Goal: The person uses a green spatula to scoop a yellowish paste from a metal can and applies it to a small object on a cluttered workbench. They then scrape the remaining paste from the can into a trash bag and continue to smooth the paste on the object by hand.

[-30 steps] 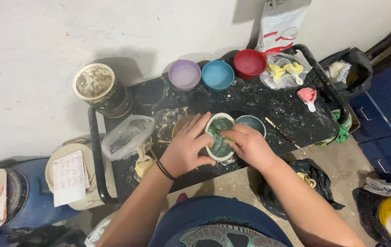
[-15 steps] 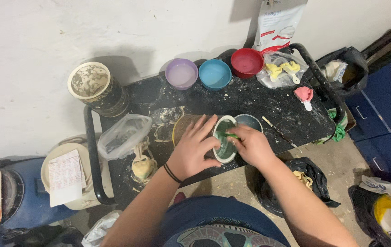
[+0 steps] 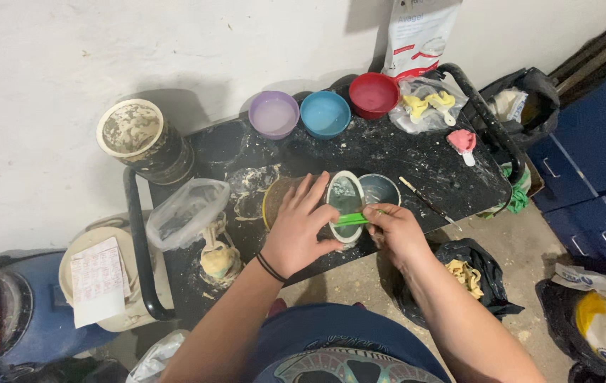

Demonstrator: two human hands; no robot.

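The person's left forearm rises from about 7 o'clock toward the middle of the black tray table (image 3: 402, 159), a thin dark band around the wrist. The left hand (image 3: 296, 228) lies palm down, its fingers spread and curled around the left side of a white-rimmed mixing bowl (image 3: 346, 206), thumb underneath at the near edge, so the bowl is gripped and tipped up on its side, its greenish inside facing 3 o'clock. The right forearm comes in from 5 o'clock. The right hand (image 3: 396, 230) sits just beside the bowl at its 4 o'clock, fingers pinched closed on a bright green spatula (image 3: 351, 219) whose blade reaches from the fingertips across the bowl's lower rim, toward 9 o'clock. The bowl therefore sits between the two hands, touching the left fingers, with the spatula bridging to the right ones.

Right behind the bowl, at its 2 o'clock, stands a small grey cup (image 3: 379, 189), and a tan bowl (image 3: 278, 198) shows under the left fingers. Along the table's far edge, at 12 o'clock, sit a purple cup (image 3: 273, 114), a blue cup (image 3: 325, 113) and a red cup (image 3: 374, 94) in a row. A thin stick (image 3: 427, 202) lies at 3 o'clock of the grey cup. A crumpled clear plastic bag (image 3: 186, 211) rests at 9 o'clock of the left hand.
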